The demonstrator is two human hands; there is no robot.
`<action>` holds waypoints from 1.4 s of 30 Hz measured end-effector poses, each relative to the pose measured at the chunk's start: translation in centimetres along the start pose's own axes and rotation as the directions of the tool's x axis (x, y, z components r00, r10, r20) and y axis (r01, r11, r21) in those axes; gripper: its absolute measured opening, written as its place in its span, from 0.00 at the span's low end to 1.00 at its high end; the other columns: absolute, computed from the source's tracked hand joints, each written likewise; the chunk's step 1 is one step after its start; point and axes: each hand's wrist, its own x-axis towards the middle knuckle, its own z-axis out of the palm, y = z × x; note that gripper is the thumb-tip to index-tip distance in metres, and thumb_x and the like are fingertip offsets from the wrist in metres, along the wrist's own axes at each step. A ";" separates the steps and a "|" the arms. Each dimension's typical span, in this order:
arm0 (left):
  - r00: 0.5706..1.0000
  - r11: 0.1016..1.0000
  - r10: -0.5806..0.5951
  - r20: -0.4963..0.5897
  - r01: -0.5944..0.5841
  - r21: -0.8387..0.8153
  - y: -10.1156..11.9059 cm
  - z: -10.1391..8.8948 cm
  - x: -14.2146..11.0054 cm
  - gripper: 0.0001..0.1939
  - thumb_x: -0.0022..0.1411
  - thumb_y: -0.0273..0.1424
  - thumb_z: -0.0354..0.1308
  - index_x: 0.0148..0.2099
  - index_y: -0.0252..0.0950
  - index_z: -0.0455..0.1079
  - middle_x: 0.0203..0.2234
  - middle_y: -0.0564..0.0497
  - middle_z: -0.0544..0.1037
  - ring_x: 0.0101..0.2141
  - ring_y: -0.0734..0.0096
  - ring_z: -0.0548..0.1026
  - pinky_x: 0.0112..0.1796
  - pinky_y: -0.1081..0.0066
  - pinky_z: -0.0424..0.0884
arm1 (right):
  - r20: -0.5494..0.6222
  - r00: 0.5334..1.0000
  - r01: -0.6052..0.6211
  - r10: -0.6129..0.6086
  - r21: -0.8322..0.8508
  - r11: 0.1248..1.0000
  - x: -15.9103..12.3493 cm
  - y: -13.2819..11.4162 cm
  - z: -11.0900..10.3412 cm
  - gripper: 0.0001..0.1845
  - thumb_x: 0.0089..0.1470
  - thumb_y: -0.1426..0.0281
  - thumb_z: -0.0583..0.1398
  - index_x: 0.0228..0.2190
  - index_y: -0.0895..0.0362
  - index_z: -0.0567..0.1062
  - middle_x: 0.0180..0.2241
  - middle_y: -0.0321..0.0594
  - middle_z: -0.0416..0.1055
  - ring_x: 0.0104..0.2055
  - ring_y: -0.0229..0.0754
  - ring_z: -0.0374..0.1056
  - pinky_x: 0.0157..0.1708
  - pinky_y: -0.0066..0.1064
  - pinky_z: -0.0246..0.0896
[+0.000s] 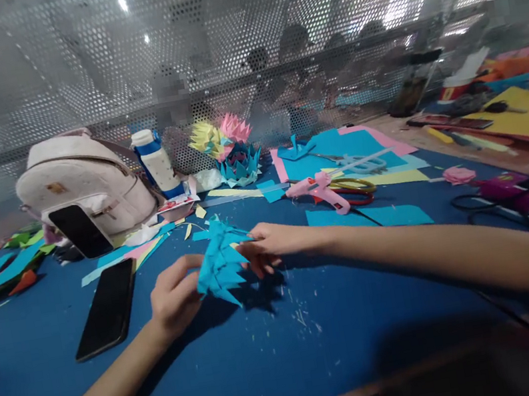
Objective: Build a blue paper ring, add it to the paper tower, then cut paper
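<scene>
Both my hands hold a spiky blue folded-paper piece (219, 263) just above the dark blue table cover (280, 351). My left hand (174, 297) grips its left side with curled fingers. My right hand (267, 245) pinches its right side from across the table. The piece is made of several pointed blue paper units joined together.
A black phone (109, 307) lies left of my hands; another phone (80, 230) leans on a white backpack (81, 178). Behind are a bottle (156, 163), a finished paper flower (231, 149), a pink glue gun (321, 190), scissors (353, 184), blue paper sheets (337, 148) and a perforated metal wall.
</scene>
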 end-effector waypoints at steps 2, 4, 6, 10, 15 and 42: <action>0.995 0.998 0.056 0.078 -0.056 -0.003 0.7 -0.1 0.6 0.10 0.69 0.24 0.51 0.36 0.34 0.72 0.33 0.45 0.78 0.32 0.69 0.77 0.32 0.74 0.74 | -0.013 1.000 0.017 -0.017 0.047 0.999 0.1 0.7 0.4 0.27 0.51 0.47 0.62 0.24 0.60 0.72 0.18 0.34 0.69 0.16 0.29 0.59 0.16 0.22 0.49; 0.988 0.996 0.087 0.126 -0.086 -0.015 1.4 -0.1 1.2 0.10 0.70 0.24 0.50 0.37 0.33 0.71 0.30 0.45 0.79 0.33 0.68 0.78 0.35 0.71 0.77 | -0.021 0.998 0.054 -0.053 0.081 0.995 0.0 1.1 0.8 0.25 0.50 0.51 0.64 0.21 0.60 0.70 0.17 0.33 0.68 0.16 0.29 0.58 0.16 0.22 0.49; 0.984 0.993 0.117 0.134 -0.117 -0.006 2.0 0.1 1.5 0.11 0.70 0.23 0.49 0.36 0.33 0.71 0.29 0.45 0.79 0.33 0.68 0.79 0.37 0.70 0.78 | -0.027 0.996 0.093 -0.090 0.117 0.989 -0.2 1.5 1.1 0.22 0.51 0.55 0.65 0.20 0.59 0.68 0.17 0.32 0.66 0.17 0.29 0.57 0.17 0.21 0.50; 0.970 0.982 0.190 0.152 -0.190 -0.016 2.6 0.3 1.2 0.13 0.69 0.21 0.51 0.33 0.34 0.72 0.30 0.46 0.80 0.35 0.67 0.80 0.40 0.67 0.80 | -0.040 0.995 0.101 -0.096 0.177 0.979 -0.8 2.3 1.5 0.15 0.51 0.66 0.65 0.21 0.59 0.67 0.18 0.28 0.64 0.18 0.29 0.55 0.19 0.22 0.52; 0.925 0.954 0.293 0.243 -0.298 -0.017 3.2 0.0 0.9 0.11 0.67 0.20 0.52 0.36 0.30 0.75 0.33 0.44 0.82 0.37 0.63 0.81 0.42 0.64 0.80 | -0.015 0.998 0.057 -0.055 0.236 0.970 -1.2 2.3 2.0 0.11 0.49 0.73 0.63 0.20 0.60 0.68 0.18 0.29 0.65 0.19 0.29 0.56 0.19 0.22 0.50; 0.896 0.920 0.361 0.258 -0.387 0.057 4.1 0.1 1.1 0.11 0.64 0.19 0.59 0.29 0.32 0.76 0.29 0.50 0.82 0.35 0.65 0.81 0.41 0.64 0.81 | -0.047 0.999 0.012 0.003 0.303 0.953 -1.4 1.5 3.0 0.26 0.47 0.58 0.67 0.16 0.58 0.60 0.18 0.27 0.52 0.21 0.29 0.45 0.22 0.25 0.45</action>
